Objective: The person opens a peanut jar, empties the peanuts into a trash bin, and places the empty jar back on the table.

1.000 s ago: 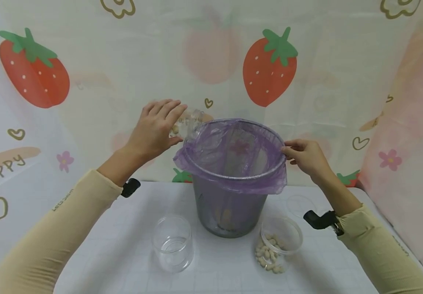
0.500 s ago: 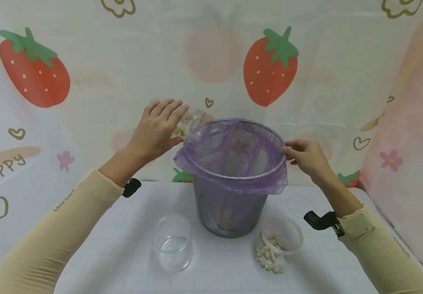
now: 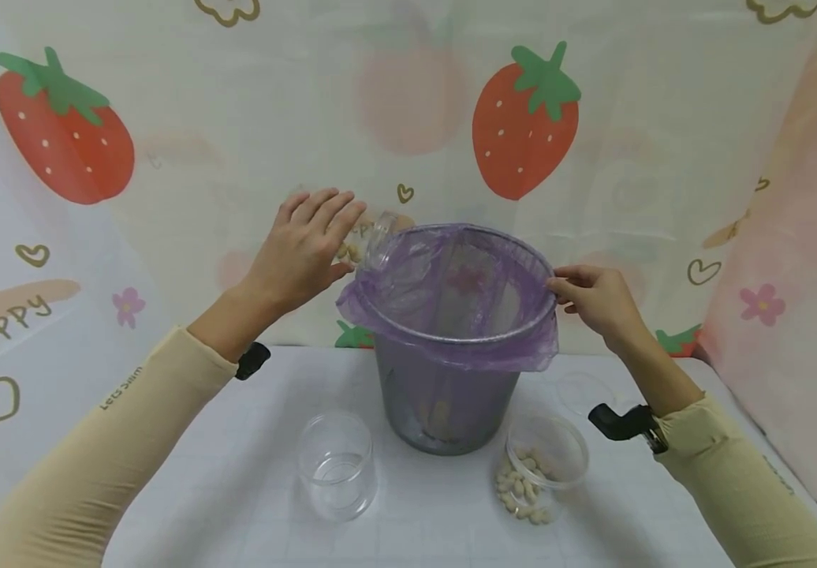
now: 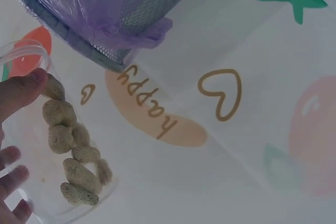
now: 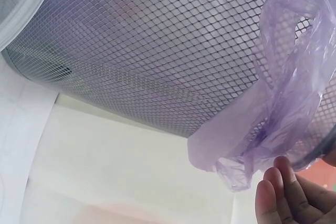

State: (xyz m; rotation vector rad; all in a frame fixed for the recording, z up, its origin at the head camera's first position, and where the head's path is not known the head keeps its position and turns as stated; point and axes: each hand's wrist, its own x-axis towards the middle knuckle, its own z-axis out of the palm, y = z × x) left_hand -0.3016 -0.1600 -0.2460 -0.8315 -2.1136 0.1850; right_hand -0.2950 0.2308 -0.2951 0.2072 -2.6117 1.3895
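Note:
My left hand [image 3: 305,252] grips a clear plastic jar [image 3: 380,241], tipped on its side with its mouth at the left rim of the mesh wastebasket [image 3: 444,402]. Several peanuts [image 4: 60,124] lie along the jar's inner wall in the left wrist view. A thin purple bag [image 3: 465,356] lines the basket and folds over its rim. At the rim's right side, my right hand [image 3: 596,300] pinches the edge between thumb and fingers. In the right wrist view, its fingertips [image 5: 282,162] are beside the bag's overhanging fold; the thumb is mostly out of sight.
A clear jar with no peanuts in it [image 3: 337,465] stands front left of the basket. Another clear container [image 3: 557,454], at front right, has several peanuts [image 3: 520,485] inside. A flat clear disc [image 3: 586,392] lies behind it. A printed strawberry backdrop [image 3: 252,102] stands behind the table.
The peanuts in the held jar have shifted a little toward its mouth as the jar tips slightly further. The right hand keeps its place on the rim. The head view moves slightly.

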